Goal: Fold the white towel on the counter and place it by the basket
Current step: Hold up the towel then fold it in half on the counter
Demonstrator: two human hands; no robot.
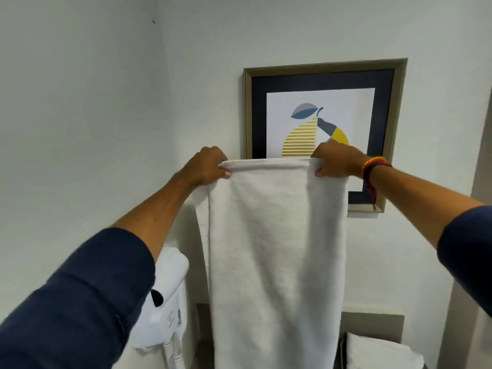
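The white towel [274, 249] hangs lengthwise in the air in front of me, doubled over, its lower end running out of the bottom of the view. My left hand [210, 166] pinches its top left corner. My right hand [338, 162], with a red and orange band at the wrist, pinches the top right corner. Both arms are stretched out at about chest height, and the top edge is pulled taut between the hands. The counter and the basket are hidden behind the towel or out of view.
A framed picture of a pear [324, 123] hangs on the white wall behind the towel. A white wall-mounted hair dryer [167, 302] sits at the lower left. Another folded white cloth [378, 352] lies at the lower right.
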